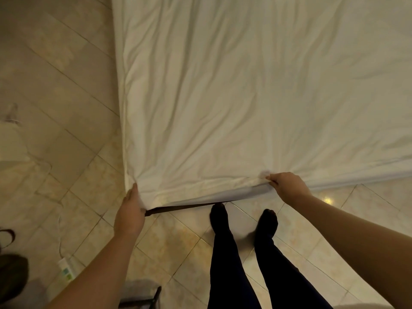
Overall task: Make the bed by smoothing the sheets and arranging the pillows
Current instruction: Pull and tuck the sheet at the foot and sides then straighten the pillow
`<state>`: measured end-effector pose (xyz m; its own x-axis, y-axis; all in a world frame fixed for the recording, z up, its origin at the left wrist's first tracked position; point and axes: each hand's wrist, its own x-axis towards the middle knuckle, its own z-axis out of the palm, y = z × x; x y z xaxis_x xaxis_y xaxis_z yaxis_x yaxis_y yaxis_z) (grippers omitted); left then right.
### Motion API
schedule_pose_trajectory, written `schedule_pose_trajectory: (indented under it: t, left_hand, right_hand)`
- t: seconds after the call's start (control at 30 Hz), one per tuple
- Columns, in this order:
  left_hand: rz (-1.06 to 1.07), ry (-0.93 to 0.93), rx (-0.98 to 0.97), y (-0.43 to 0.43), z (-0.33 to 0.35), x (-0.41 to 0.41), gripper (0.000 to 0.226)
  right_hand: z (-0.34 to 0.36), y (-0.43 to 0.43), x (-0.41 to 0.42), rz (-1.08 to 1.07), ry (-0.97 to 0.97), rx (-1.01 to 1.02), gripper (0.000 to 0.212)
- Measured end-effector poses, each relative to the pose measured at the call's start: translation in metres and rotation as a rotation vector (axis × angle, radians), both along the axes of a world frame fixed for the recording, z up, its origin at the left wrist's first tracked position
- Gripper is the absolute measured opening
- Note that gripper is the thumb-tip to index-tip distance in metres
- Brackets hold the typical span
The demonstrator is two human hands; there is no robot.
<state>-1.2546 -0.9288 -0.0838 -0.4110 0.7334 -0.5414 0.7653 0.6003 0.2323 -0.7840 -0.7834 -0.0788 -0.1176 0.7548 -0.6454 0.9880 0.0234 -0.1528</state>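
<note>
Left hand (pixel 130 211) grips white sheet (pixel 245 97) at bed's near corner, right hand (pixel 287 185) pinches it along near edge.

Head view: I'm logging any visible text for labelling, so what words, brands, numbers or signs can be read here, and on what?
No text can be read.
White sheet: plain, no print.
Small white and green packet on the floor: any markings are too blurred to read.
</note>
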Motion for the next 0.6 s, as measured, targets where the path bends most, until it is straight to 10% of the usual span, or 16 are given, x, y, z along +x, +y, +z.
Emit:
schedule_pose_trajectory:
  t: [0.27, 0.6]
  left_hand:
    - [0.029, 0.155, -0.183, -0.008, -0.006, -0.009, 0.03]
    - [-0.087, 0.135, -0.433, 0.021, 0.014, 0.002, 0.019]
  right_hand:
    - [-0.007, -0.014, -0.009, 0.108, -0.063, -0.007, 0.03]
    - [0.013, -0.025, -0.004, 0.038, -0.13, -0.113, 0.045]
